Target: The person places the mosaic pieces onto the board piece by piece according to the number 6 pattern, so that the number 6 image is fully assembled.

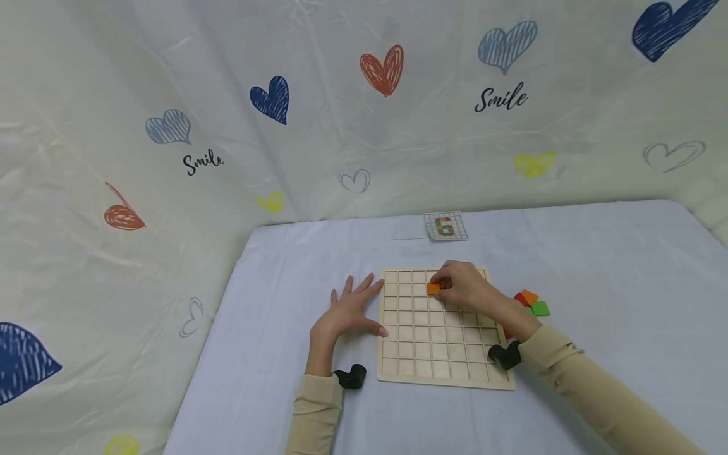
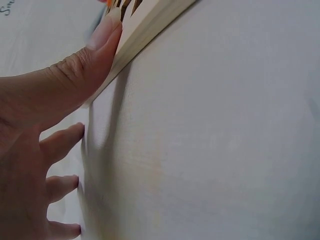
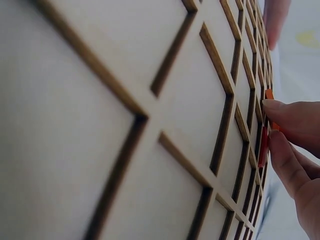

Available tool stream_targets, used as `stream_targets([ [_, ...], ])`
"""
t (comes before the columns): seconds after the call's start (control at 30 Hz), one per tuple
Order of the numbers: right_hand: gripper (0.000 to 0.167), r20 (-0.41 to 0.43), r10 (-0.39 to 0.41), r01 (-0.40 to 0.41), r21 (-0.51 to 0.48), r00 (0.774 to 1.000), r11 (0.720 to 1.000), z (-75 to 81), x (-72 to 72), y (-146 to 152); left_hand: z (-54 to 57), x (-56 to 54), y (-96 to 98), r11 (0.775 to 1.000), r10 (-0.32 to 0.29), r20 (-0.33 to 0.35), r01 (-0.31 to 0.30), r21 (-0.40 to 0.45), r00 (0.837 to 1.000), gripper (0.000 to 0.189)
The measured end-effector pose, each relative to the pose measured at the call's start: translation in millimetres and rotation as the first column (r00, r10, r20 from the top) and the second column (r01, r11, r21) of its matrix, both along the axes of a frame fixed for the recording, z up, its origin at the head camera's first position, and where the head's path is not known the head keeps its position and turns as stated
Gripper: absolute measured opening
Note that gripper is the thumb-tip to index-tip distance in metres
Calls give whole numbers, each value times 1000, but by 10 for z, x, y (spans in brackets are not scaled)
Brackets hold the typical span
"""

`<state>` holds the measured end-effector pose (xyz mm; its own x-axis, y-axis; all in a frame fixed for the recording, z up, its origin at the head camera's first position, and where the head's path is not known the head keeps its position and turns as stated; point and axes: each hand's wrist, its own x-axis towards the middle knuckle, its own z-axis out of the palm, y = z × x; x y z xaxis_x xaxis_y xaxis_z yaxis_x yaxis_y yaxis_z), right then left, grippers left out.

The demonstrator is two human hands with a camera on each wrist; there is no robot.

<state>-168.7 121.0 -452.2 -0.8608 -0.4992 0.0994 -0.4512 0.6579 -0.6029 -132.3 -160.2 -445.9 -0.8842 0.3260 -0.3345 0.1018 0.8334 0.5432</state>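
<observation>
A square wooden board (image 1: 422, 368) with a raised grid lies flat on the table. My right hand (image 1: 469, 289) pinches an orange square tile (image 1: 433, 289) between thumb and fingers at a cell near the board's far side. Beside those fingertips, the right wrist view shows a red tile (image 3: 263, 147) at the board's surface; the hand hides it from the head view. My left hand (image 1: 344, 314) is spread at the board's left edge. Its thumb (image 2: 102, 42) touches the rim, and the other fingers reach toward the far left corner.
Several loose tiles lie right of the board, among them a red tile (image 1: 520, 299), an orange tile (image 1: 530, 296) and a green tile (image 1: 540, 308), partly behind the right forearm. A card (image 1: 446, 226) with a coloured grid pattern lies at the table's far edge.
</observation>
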Motion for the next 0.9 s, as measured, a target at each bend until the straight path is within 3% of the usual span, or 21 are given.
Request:
stream_targets([
  [0.4, 19, -34, 4, -4, 0, 999, 1000, -25, 16, 36, -3, -2, 3, 1000, -2, -8, 2, 5, 1000, 108],
  [0.9, 15, -42, -45, 45, -1, 998, 999, 99, 103, 394, 9, 0, 4, 1000, -4, 0, 4, -4, 1000, 108],
])
